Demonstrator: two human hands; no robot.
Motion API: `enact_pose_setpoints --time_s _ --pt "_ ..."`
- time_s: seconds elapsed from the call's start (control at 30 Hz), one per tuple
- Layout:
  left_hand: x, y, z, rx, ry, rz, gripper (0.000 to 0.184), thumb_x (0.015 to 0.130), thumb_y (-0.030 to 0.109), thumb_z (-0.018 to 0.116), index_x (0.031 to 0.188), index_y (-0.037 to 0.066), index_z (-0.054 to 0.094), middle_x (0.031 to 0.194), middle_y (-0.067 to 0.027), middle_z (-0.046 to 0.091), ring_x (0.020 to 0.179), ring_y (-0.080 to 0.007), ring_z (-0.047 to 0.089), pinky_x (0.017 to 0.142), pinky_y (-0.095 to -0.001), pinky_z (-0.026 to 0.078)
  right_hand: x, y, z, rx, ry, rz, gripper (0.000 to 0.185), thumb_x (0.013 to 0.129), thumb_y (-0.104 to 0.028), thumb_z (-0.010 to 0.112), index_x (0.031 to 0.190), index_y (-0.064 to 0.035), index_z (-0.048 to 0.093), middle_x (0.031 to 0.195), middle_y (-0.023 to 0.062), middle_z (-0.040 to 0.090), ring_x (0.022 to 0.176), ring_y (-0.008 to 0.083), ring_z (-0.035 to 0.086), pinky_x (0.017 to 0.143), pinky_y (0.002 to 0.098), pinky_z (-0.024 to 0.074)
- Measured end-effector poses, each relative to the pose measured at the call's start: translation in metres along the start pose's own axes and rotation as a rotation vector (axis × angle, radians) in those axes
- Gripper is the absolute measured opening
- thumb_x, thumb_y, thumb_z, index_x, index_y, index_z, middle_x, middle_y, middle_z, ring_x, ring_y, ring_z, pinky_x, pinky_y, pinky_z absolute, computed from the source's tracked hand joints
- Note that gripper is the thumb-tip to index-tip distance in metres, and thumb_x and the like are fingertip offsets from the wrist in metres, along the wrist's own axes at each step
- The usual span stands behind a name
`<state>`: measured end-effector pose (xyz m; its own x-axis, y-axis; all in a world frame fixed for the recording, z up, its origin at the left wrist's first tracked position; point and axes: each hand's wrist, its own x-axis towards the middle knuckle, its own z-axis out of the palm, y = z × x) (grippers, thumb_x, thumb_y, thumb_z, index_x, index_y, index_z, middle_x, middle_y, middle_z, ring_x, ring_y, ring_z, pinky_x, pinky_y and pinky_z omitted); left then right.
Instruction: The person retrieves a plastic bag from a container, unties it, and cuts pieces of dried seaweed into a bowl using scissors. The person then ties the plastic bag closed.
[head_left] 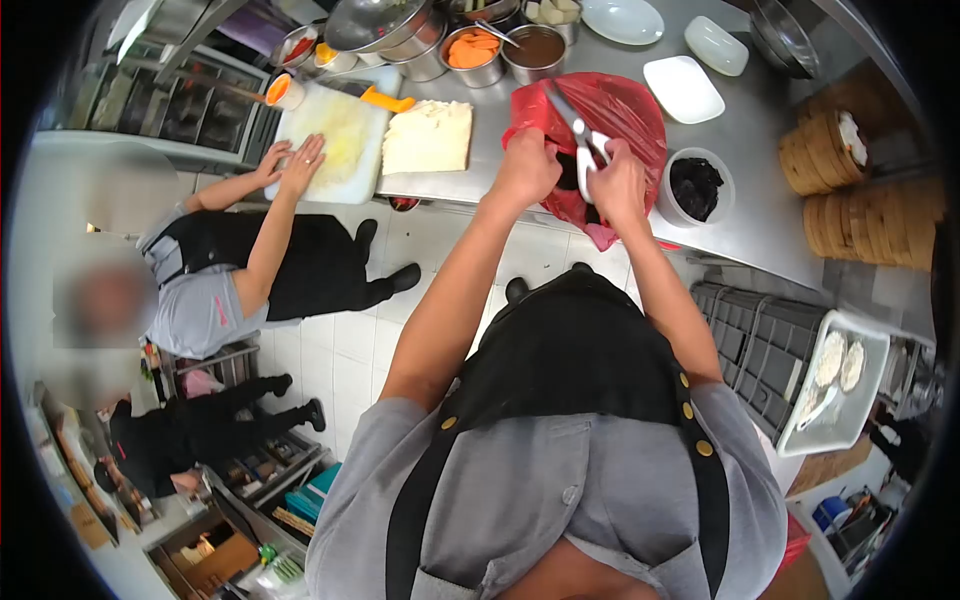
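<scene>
1. The left grip [530, 168] pinches the gathered edge of a red bag [630, 105], fingers curled in.
2. The right grip [617, 182] is closed around the white handles of the scissors [582, 130], whose blades point toward 11 o'clock over the red bag.
3. The red bag lies at the near edge of the steel desk [755, 130], its lower end drooping past that edge; a dark patch shows between the two grips.
4. From the bag, at about 4 o'clock and just beside it, stands a white tub [729, 190] of black pieces [695, 185].
5. At 2 o'clock: a white square dish [684, 90].
6. At 11 o'clock: a pot of brown sauce [536, 46]; at 10, orange slices [473, 49].
7. At 9 o'clock: a pale slab [428, 140], then a co-worker's hands [301, 165] on a cutting board [352, 180].
8. At 3 o'clock, farther off: bamboo steamers [822, 157].
</scene>
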<state>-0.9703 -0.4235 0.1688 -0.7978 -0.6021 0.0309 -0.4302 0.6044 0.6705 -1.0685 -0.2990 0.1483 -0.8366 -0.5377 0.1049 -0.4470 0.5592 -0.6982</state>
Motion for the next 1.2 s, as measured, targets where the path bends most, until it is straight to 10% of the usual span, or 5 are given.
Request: enact_pose_setpoints --time_s 0.5,0.63,0.83,1.03,1.2 --pt "-0.018 0.016 -0.08 0.265 -0.176 -0.044 0.035 0.077 0.007 0.058 0.111 0.009 0.064 0.115 -0.0174 0.059 0.103 -0.0349 0.058 0.087 -0.0422 0.047 -0.003 -0.009 -0.08 0.365 0.035 0.078 0.022 0.07 -0.008 0.076 0.081 0.001 0.059 0.069 0.0065 0.064 0.058 0.0087 0.056 0.053 0.0255 0.0447" --pt "-0.04 0.063 -0.052 0.179 0.103 0.655 0.028 0.069 -0.002 0.055 0.094 0.003 0.066 0.094 -0.0161 0.064 0.088 -0.0361 0.059 0.08 -0.0428 0.047 0.003 0.001 -0.075 0.394 0.127 0.052 0.024 0.069 -0.011 0.072 0.084 0.0026 0.06 0.069 0.0114 0.064 0.061 0.0141 0.058 0.059 0.03 0.047" --pt "-0.006 0.024 0.019 0.24 -0.279 0.232 0.023 0.072 -0.003 0.05 0.093 -0.001 0.059 0.085 -0.0175 0.062 0.081 -0.0346 0.062 0.065 -0.0433 0.051 -0.001 -0.002 -0.087 0.444 0.161 0.09 0.031 0.067 -0.016 0.078 0.084 0.0018 0.06 0.07 0.0112 0.064 0.061 0.0132 0.057 0.059 0.0292 0.0472" --pt "0.002 0.017 -0.036 0.132 -0.646 -0.383 0.036 0.079 0.002 0.043 0.114 -0.004 0.044 0.095 -0.0258 0.063 0.084 -0.0393 0.064 0.037 -0.0399 0.05 -0.068 0.006 -0.051 0.618 -0.424 0.055 0.03 0.073 -0.009 0.077 0.088 -0.0012 0.053 0.085 0.0075 0.066 0.074 0.0101 0.061 0.068 0.0271 0.0499" --pt "0.018 -0.028 -0.003 0.34 -0.223 -0.088 0.031 0.082 0.006 0.052 0.11 -0.005 0.045 0.094 -0.0294 0.061 0.092 -0.0425 0.06 0.085 -0.0481 0.046 -0.045 0.029 -0.009 0.54 -0.381 0.148 0.035 0.075 -0.015 0.077 0.096 -0.0025 0.052 0.088 0.0083 0.066 0.075 0.0127 0.061 0.068 0.0292 0.0496"
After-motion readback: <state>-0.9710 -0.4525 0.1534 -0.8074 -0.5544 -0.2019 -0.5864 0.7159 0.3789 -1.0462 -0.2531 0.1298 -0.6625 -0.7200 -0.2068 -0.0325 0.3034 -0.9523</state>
